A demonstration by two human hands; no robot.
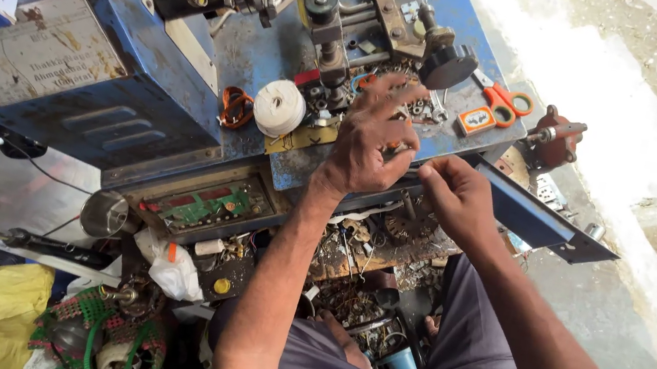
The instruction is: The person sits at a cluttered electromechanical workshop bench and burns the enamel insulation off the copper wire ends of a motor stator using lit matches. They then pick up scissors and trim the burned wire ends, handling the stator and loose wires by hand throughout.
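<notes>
Reaching over the front edge of the worn blue metal machine deck (262, 49), the person's left hand (369, 138) is spread with fingers splayed and lowered among the small metal parts and washers (413, 105) beside the upright dark spindle (331, 34); whether a piece is actually caught under the fingertips cannot be told. The right hand (456, 195) sits just beside it, near the deck's lip, thumb and forefinger pinched together on something too small or thin to make out.

Judging by this, the step in hand looks like sorting or picking up a small piece at the spindle's foot while the right hand steadies a fine item. Any following move would call for a careful fingertip grip, since the parts lie crowded and close to the edge.

The small parts are scattered with no clear heading; the spindle's long axis stands upright from the deck, tilted slightly toward the top of the view.

A white spool of thread (280, 107) lies left of the left hand, and orange-handled scissors (504, 103) rest on the deck to the right, blades pointing away toward the upper left.
</notes>
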